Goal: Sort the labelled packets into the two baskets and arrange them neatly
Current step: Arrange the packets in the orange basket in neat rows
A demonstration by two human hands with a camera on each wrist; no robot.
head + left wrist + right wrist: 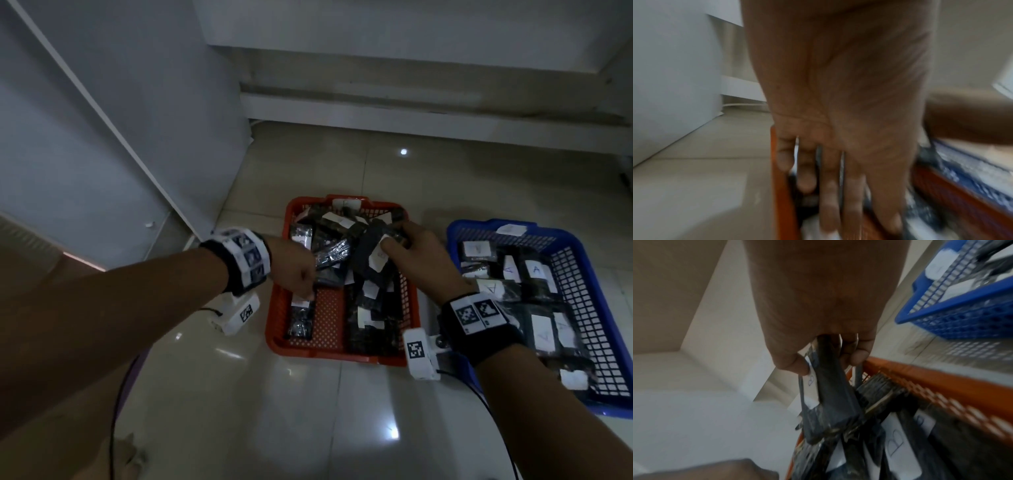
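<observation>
A red basket (pixel 328 353) on the floor holds several black packets with white labels marked B. My right hand (pixel 406 245) grips a bundle of these B packets (pixel 371 255) above the basket's middle; in the right wrist view, thumb and fingers pinch the held bundle (pixel 830 394) by its top, above the red basket (pixel 941 379). My left hand (pixel 303 287) reaches down into the basket's left side, fingers (pixel 830 203) straight, touching a packet (pixel 301 322) lying along the left wall (pixel 781 194). To the right, a blue basket (pixel 459 236) holds packets marked A.
Both baskets sit on a glossy tiled floor (pixel 308 411). A white cabinet side (pixel 102 137) rises at the left and a low white ledge (pixel 411 113) runs along the back. A dark cable (pixel 114 411) trails on the floor near my left arm.
</observation>
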